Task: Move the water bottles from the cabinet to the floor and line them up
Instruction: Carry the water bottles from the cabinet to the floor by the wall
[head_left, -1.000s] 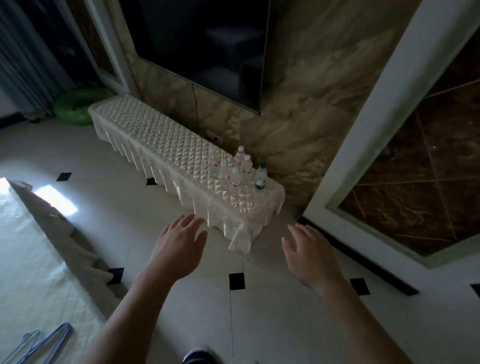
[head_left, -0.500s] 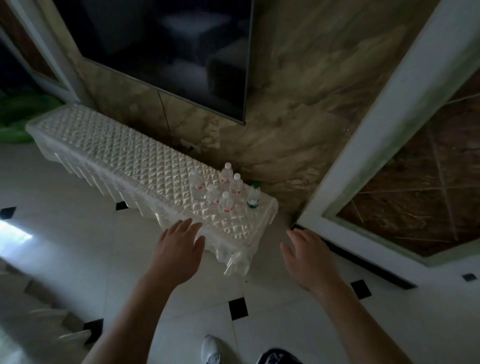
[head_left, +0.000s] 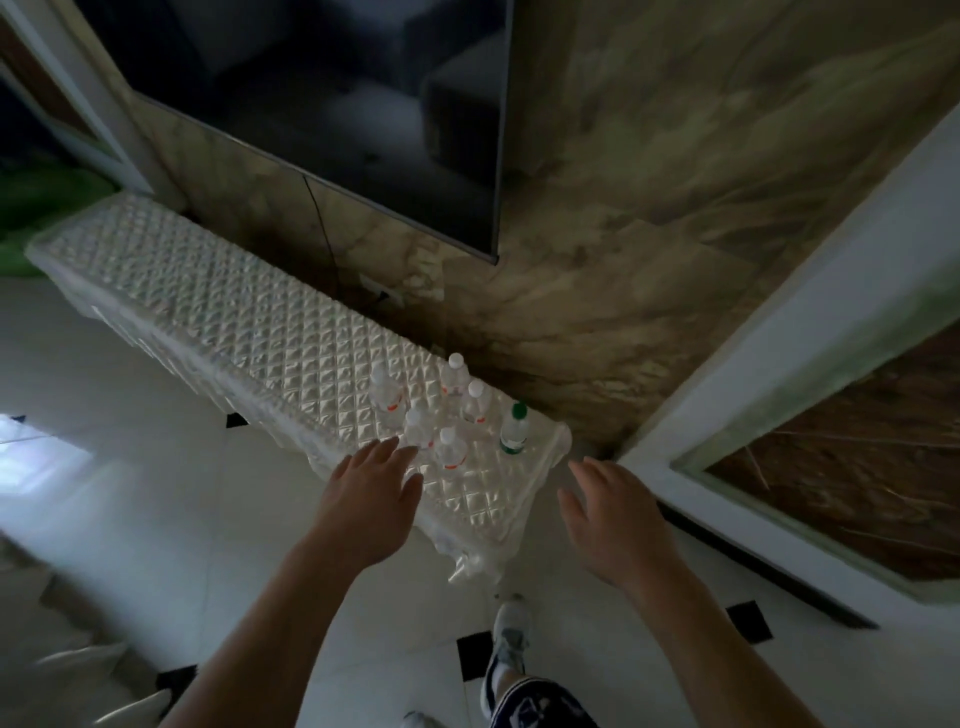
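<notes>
Clear plastic bottles (head_left: 450, 453), six in all, clustered at the right end of the quilt-covered cabinet (head_left: 234, 312). All upright on its top, long axes vertical, caps pointing up. Five with white caps and red labels. Green-capped bottle (head_left: 514, 430) nearest the cabinet's right edge, slightly apart from the rest.

Left hand (head_left: 371, 499) palm down above the cabinet's front edge, fingers straight and slightly spread, tips just beside the nearest bottles, gripping none. Right hand (head_left: 615, 514) off the cabinet's right end, above the floor (head_left: 130, 519), fingers loosely apart, holding nothing.

Dark screen (head_left: 337, 93) on the marbled wall (head_left: 675, 208) behind the cabinet. Shoe (head_left: 509, 639) on the floor, near the cabinet's front right corner.
</notes>
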